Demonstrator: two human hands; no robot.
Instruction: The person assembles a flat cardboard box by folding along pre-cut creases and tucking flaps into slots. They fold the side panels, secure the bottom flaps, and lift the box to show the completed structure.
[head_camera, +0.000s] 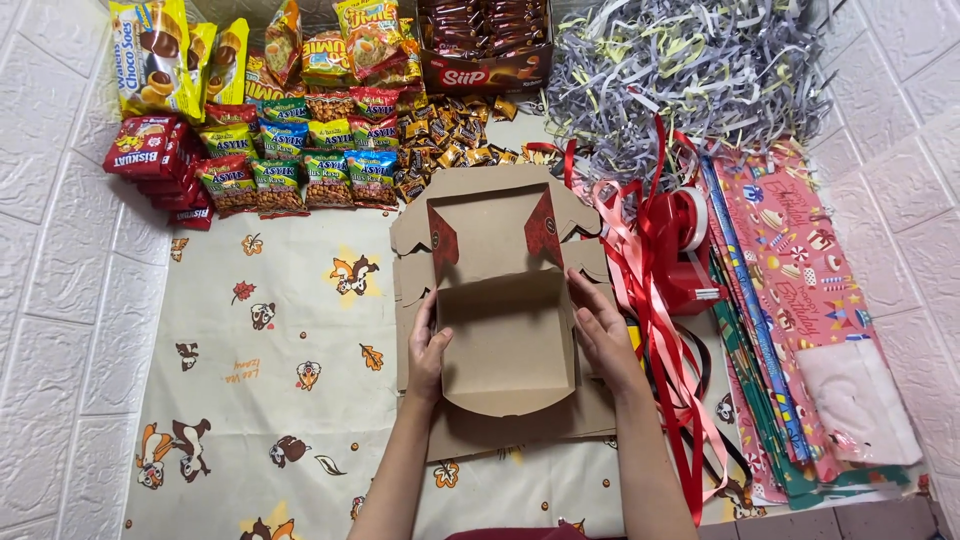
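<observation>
Two bare forearms reach up from the bottom edge of the view, nearest the camera, to a brown cardboard box blank (505, 335) being folded at the middle of a cartoon-printed cloth (270, 330). The left hand (428, 352) grips the blank's left edge, thumb lying on the inner panel and the other fingers tucked out of sight behind the raised side. The right hand (600, 325) presses flat against the right side wall, fingers held close together and pointing away from the body. The blank is partly shaped: its near panel lies flat with a curved front flap, and two corner flaps with red printed undersides stand up at the far end. It rests on a stack of more flat cardboard blanks (520, 425). Just right of the right hand lies a tangle of red and pink ribbon (660, 340), with a red tape dispenser (685, 250) beside it and sheets of patterned gift wrap (800, 300) farther right. Beyond the box sit a pile of shredded paper (690, 75), small gold-wrapped candies (450, 140), and rows of colourful snack packets (290, 150).
</observation>
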